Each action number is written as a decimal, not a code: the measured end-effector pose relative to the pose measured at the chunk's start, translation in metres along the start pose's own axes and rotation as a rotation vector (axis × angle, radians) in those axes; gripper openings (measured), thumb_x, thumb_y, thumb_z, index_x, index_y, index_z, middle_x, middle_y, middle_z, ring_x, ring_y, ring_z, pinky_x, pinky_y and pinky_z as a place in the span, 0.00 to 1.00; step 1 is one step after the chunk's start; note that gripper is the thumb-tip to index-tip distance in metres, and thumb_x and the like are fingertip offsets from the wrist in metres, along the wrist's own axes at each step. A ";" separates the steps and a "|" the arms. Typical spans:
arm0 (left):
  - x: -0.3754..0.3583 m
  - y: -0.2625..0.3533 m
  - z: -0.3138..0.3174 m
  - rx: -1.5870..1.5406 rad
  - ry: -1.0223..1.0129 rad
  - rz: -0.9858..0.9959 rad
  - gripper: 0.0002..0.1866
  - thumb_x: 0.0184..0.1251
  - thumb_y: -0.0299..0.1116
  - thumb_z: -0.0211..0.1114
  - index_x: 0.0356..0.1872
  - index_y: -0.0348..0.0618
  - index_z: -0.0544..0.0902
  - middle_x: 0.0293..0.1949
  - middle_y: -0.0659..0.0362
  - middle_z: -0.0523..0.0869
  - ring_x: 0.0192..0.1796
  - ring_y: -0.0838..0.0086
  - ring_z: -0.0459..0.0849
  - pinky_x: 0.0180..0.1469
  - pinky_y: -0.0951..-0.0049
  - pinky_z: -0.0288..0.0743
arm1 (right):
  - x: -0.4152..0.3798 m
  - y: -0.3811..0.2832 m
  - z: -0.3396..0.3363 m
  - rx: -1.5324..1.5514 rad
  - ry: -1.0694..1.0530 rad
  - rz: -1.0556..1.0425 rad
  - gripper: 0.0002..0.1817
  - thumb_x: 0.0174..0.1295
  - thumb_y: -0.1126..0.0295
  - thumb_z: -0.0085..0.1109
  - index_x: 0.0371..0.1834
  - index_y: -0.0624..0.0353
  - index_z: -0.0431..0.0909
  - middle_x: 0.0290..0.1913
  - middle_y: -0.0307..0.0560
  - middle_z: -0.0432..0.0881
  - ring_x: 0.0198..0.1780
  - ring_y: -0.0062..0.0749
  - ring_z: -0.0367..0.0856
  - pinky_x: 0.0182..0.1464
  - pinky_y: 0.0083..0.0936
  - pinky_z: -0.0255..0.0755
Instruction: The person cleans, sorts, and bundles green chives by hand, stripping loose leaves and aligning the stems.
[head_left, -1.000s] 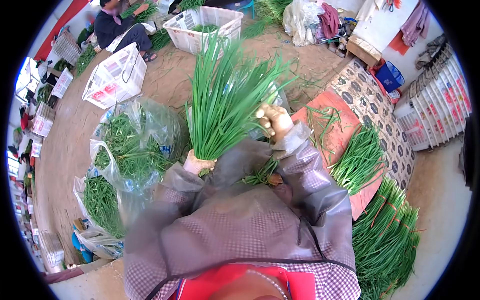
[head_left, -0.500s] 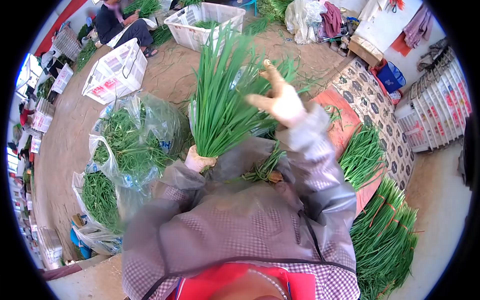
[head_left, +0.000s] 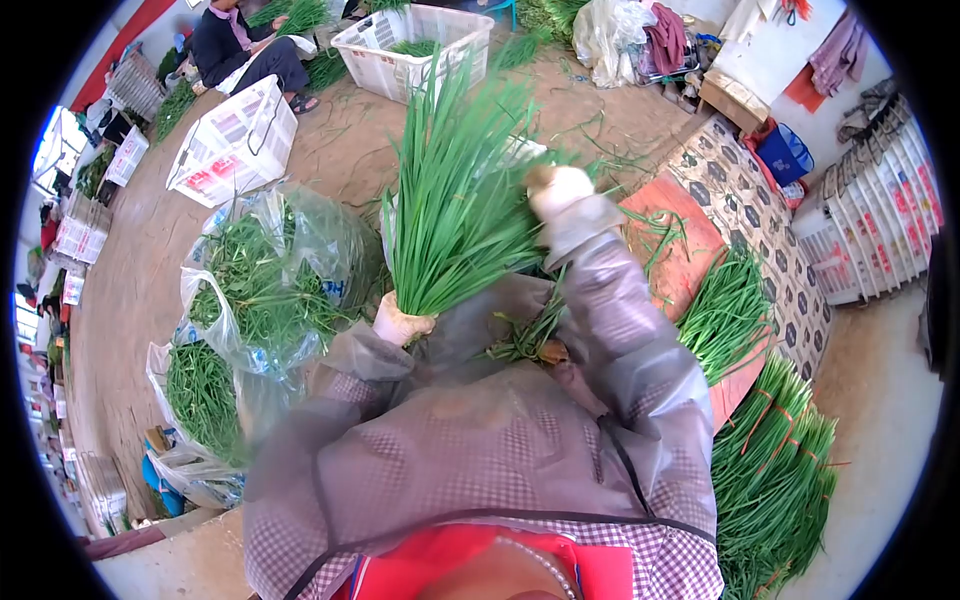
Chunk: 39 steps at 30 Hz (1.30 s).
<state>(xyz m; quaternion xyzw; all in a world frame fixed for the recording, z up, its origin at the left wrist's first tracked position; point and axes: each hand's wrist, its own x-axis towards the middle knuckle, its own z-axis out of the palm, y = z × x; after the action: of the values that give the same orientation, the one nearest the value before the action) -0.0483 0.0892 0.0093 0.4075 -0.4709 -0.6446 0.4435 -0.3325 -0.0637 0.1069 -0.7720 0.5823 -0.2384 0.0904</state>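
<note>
A large upright bunch of long green leaves (head_left: 440,220) fans upward from my left hand (head_left: 402,320), which is closed round its lower end. My right hand (head_left: 560,190) is at the right side of the bunch, its fingers curled among or behind the leaf edges; what they hold, if anything, is hidden. Below, a few loose stems (head_left: 535,335) lie on my lap. To the right, a loose pile of green leaves (head_left: 725,310) rests on a reddish board (head_left: 675,225), with tied bundles (head_left: 770,480) nearer to me.
Plastic bags of greens (head_left: 270,270) stand at the left. Beyond them are a white crate (head_left: 235,150) and a second crate (head_left: 370,60). A seated person (head_left: 240,50) works at the upper left. Stacked white crates (head_left: 870,220) and a blue bucket (head_left: 783,153) are at the right.
My right hand has moved down and slightly right beside the bunch, and its spread fingers have curled in. My left hand keeps its hold on the leaves.
</note>
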 end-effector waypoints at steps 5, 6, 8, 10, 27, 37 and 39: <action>-0.002 0.005 0.004 -0.096 0.028 0.000 0.20 0.43 0.15 0.67 0.43 0.33 0.77 0.30 0.58 0.82 0.27 0.76 0.78 0.27 0.77 0.71 | -0.015 0.016 -0.107 1.270 0.451 0.203 0.09 0.65 0.68 0.55 0.38 0.62 0.81 0.21 0.37 0.77 0.14 0.09 0.59 0.14 0.12 0.48; -0.002 0.005 0.003 -0.094 0.023 -0.008 0.20 0.43 0.16 0.67 0.43 0.34 0.77 0.30 0.58 0.82 0.27 0.76 0.78 0.28 0.77 0.71 | -0.018 0.031 -0.119 1.610 0.337 0.062 0.10 0.67 0.67 0.52 0.40 0.63 0.78 0.21 0.34 0.73 0.13 0.10 0.56 0.14 0.12 0.48; -0.002 0.005 0.001 -0.093 0.017 -0.019 0.21 0.43 0.17 0.68 0.43 0.34 0.78 0.31 0.58 0.82 0.28 0.76 0.78 0.28 0.77 0.71 | -0.051 0.009 -0.129 1.640 0.207 -0.104 0.11 0.66 0.68 0.51 0.40 0.66 0.76 0.27 0.41 0.77 0.17 0.16 0.65 0.18 0.12 0.57; 0.000 0.004 -0.001 0.011 0.024 -0.065 0.21 0.43 0.17 0.69 0.43 0.34 0.78 0.32 0.58 0.82 0.29 0.77 0.79 0.29 0.77 0.72 | -0.058 -0.020 -0.141 1.289 -0.614 -0.255 0.21 0.60 0.69 0.60 0.55 0.66 0.71 0.47 0.53 0.77 0.44 0.28 0.73 0.37 0.21 0.70; 0.001 -0.004 0.004 -0.112 0.026 -0.025 0.23 0.42 0.14 0.67 0.44 0.33 0.76 0.33 0.57 0.82 0.29 0.75 0.79 0.28 0.77 0.73 | -0.058 -0.057 0.014 0.772 -0.225 0.170 0.36 0.51 0.71 0.63 0.63 0.73 0.60 0.53 0.58 0.77 0.29 0.29 0.80 0.30 0.23 0.74; -0.001 -0.010 0.000 -0.071 0.031 0.025 0.23 0.42 0.22 0.75 0.44 0.35 0.77 0.31 0.58 0.82 0.28 0.76 0.78 0.27 0.77 0.72 | -0.058 -0.076 0.014 0.758 -0.303 0.221 0.12 0.54 0.63 0.66 0.31 0.62 0.85 0.18 0.39 0.78 0.14 0.22 0.69 0.17 0.21 0.62; -0.003 -0.006 0.000 -0.060 0.028 0.005 0.22 0.42 0.18 0.71 0.44 0.34 0.77 0.33 0.59 0.82 0.30 0.77 0.79 0.31 0.78 0.74 | -0.060 -0.076 0.014 0.934 -0.356 0.341 0.10 0.55 0.65 0.65 0.29 0.62 0.84 0.17 0.38 0.78 0.11 0.20 0.66 0.15 0.21 0.58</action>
<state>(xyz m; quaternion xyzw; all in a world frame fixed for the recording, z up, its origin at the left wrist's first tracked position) -0.0486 0.0926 0.0038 0.4018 -0.4459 -0.6515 0.4640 -0.2730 0.0139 0.1107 -0.5725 0.5070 -0.3195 0.5595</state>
